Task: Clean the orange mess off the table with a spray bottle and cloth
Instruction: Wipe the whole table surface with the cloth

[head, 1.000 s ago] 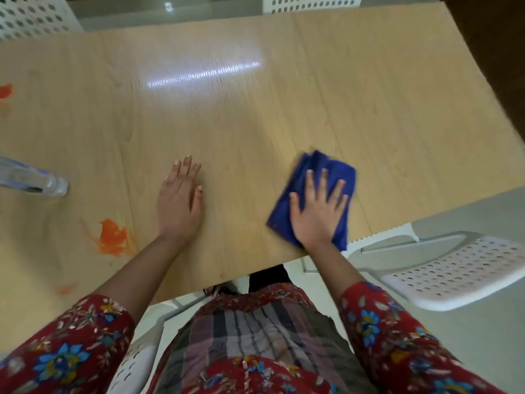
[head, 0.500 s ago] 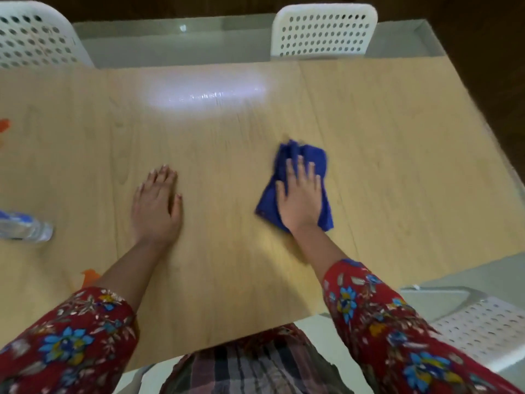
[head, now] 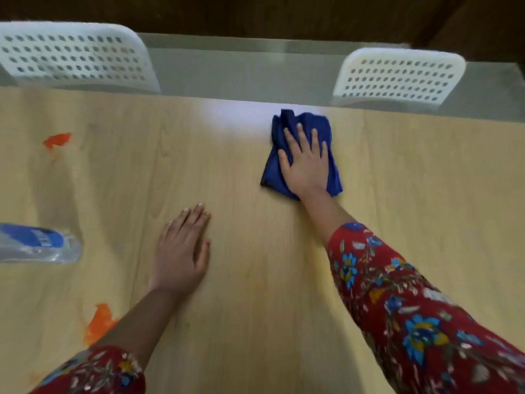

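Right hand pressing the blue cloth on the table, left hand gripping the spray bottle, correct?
Not quite. In the head view the left hand lies flat on the table, apart from the spray bottle to its left. The right hand does press the blue cloth.

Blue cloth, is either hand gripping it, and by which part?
Nothing is gripped. The right hand presses flat on the middle of the blue cloth, fingers straight; the left hand rests flat on the table.

You could read nothing: the blue label (head: 35, 236) on the clear plastic spray bottle (head: 58, 254), left of the fingers (head: 194, 220) of your left hand (head: 180, 255), was blurred.
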